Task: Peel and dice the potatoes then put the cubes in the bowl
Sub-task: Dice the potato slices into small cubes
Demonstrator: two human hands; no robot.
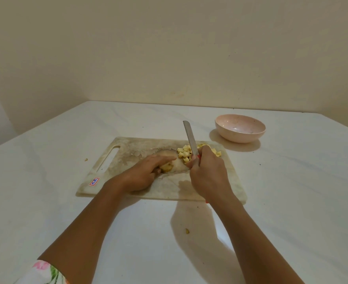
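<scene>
potato part-diced, bowl not yet filled

potato [167,167], the last uncut piece in view, lies near the middle of the board [128,148], mostly hidden under the left hand [142,175]. it looks pale yellow and wet, so i judge it slick on the outside, firm and stiff inside, and light. it should not crush, but it could skid on the damp board under the blade. the safest hold would be from above, on the end away from the cut, with fingertips kept back from the edge.

cubes [184,152] sit in a loose heap toward the far right of the board, just beside the right hand [207,171]. they are small, light and likely sticky with starch. they would scatter if pushed fast, so scooping or sliding them with the flat of the blade seems the better way.

the left hand lies flat over the potato, fingers nearly straight and pressing down, thumb tucked in beside the piece. whether the thumb truly pinches it i cannot tell.

the right hand is wrapped tight round the red handle of the knife [189,138]. the blade points up and away from the person, raised over the heap of cubes and not touching the potato.

the bowl [240,138] stands on the table [291,181] beyond the board's far right corner, apart from it. it shows only a few specks inside and no cubes. one small scrap [187,231] lies on the table near the person.
</scene>
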